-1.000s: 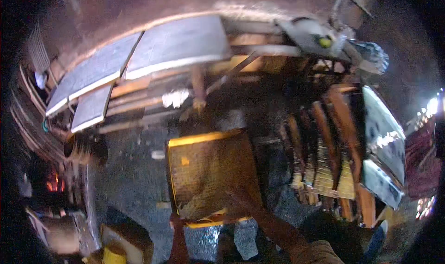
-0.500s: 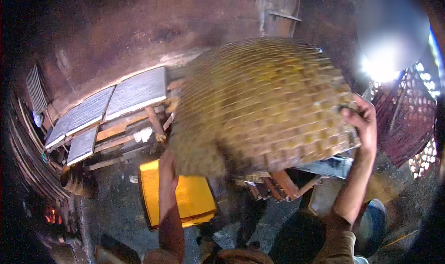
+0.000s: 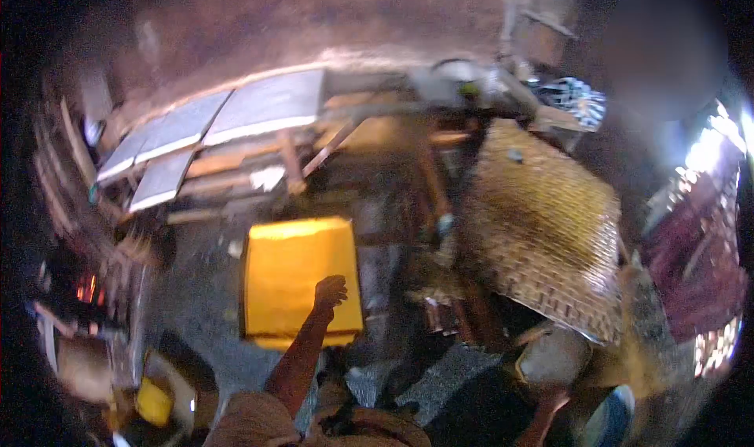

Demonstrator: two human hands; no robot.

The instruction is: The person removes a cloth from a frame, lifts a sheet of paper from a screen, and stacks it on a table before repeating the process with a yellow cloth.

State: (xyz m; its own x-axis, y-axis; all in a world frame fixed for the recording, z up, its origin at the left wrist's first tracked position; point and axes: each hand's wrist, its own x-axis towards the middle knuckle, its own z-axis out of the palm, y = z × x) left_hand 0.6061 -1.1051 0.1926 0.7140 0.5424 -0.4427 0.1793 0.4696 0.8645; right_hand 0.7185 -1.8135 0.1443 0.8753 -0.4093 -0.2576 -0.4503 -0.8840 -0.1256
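Observation:
A woven mat (image 3: 542,227), yellow-brown and flat, lies tilted across the wooden structure on the right, with neither hand on it. My left hand (image 3: 331,291) is in front of a bright yellow sheet-like object (image 3: 294,270); its fingers are loosely bent, slightly apart, and hold nothing I can see. Low on the right, my right hand (image 3: 552,398) is blurred beside a pale, angular tray-like object (image 3: 554,358). Its fingers cannot be made out, nor whether they touch that object.
Grey rectangular panels (image 3: 263,105) lie on a wooden rack along the wall. Embers glow in a fire (image 3: 88,290) at far left. A round blue-rimmed container (image 3: 611,415) stands at lower right, and a dark red cloth (image 3: 695,250) hangs at far right.
The woven mat has left both hands and now rests on the right. My left hand has come over the yellow object; my right hand has dropped low. The view has shifted.

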